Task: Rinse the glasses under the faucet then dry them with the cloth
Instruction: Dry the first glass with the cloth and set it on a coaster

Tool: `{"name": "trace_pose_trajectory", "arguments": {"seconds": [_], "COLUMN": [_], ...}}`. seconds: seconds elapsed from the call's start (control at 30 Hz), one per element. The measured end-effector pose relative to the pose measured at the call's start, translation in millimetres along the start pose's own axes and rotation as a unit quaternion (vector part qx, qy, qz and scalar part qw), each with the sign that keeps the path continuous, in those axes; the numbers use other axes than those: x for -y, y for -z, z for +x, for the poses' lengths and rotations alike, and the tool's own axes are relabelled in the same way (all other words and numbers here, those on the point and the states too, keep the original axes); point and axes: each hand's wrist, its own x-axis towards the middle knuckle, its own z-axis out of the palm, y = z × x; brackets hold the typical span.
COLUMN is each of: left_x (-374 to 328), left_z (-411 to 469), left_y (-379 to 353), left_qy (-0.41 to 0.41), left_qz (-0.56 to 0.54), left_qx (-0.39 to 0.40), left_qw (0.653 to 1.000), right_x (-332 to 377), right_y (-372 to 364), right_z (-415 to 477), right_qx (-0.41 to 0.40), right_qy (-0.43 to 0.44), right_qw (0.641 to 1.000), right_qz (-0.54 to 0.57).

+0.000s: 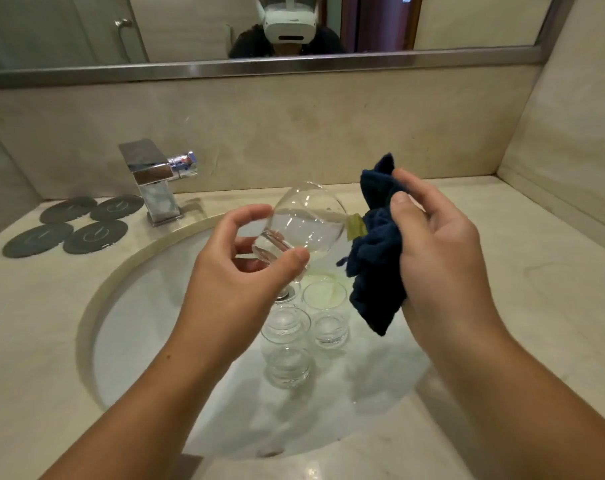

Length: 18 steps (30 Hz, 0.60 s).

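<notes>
My left hand (pixel 249 258) curls round the thick base of a clear, round-bellied glass (pixel 308 223), thumb in front and fingers behind. The glass is tilted over the sink (pixel 128 327), with its mouth turned toward my right side. My right hand (pixel 439 251) grips a bunched dark blue cloth (pixel 377 271). The cloth is soft and nubbly, its folds hang below my palm, and a pale yellowish tag shows just beside the glass's rim. I cannot tell whether the rim touches the cloth.

Below, in the smooth white oval bowl, stand more glasses: one upright (pixel 325 317) and another nearer me (pixel 287 348). Their transparent outlines run together, so the exact count is hard to make out. My left hand hides most of the drain.

A square chrome faucet (pixel 155 181) stands on the pale, marbled stone tabletop (pixel 536 289). Four flat, dark, round coasters (pixel 69 225) lie to its left. The metal-framed mirror (pixel 190 26) is cut off at the top.
</notes>
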Motion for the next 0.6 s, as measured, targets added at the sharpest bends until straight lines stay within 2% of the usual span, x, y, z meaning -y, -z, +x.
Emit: {"name": "trace_pose_trajectory", "arguments": {"seconds": [0.13, 0.2, 0.4, 0.6], "left_x": [4.0, 5.0, 4.1, 3.5], "left_z": [6.7, 9.3, 10.7, 11.2], "left_y": [8.4, 13.1, 17.9, 17.4], "left_qy": [0.004, -0.005, 0.0, 0.046], "left_qz": [0.007, 0.014, 0.017, -0.059], "left_qx": [0.015, 0.006, 0.021, 0.034], "left_qw": [1.0, 1.0, 1.0, 0.997], "right_x": [4.8, 6.2, 2.4, 4.8], "right_y": [6.0, 6.4, 9.3, 11.4], "right_z": [7.9, 8.4, 11.5, 9.8], "right_qx": [-0.006, 0.019, 0.159, 0.293], "right_qy": [-0.103, -0.14, -0.233, -0.246], "right_qw": [0.992, 0.987, 0.958, 0.921], "right_qz": [0.075, 0.08, 0.057, 0.078]}}
